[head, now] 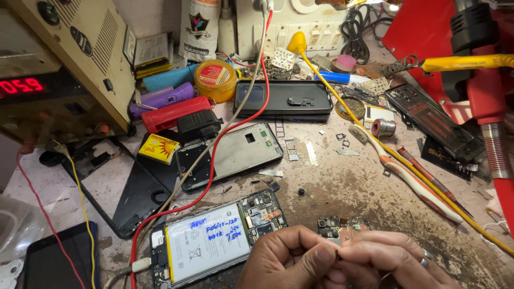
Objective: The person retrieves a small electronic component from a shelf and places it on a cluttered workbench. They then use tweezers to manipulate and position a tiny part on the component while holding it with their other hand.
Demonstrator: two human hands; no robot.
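My left hand (292,259) and my right hand (388,259) meet at the bottom middle of the head view, fingertips pinched together on a small circuit board (341,226) with tiny camera modules. Only the board's top edge shows above my fingers. Just left of my left hand lies an opened phone (214,238) with its white battery and green board exposed. A ring sits on one finger of my right hand.
A phone back frame (235,152) and a black phone case (284,99) lie further back. Red and grey cables (214,155) cross the bench. A power supply (64,59) stands at left, a yellow soldering iron (460,63) and solder spool (383,127) at right.
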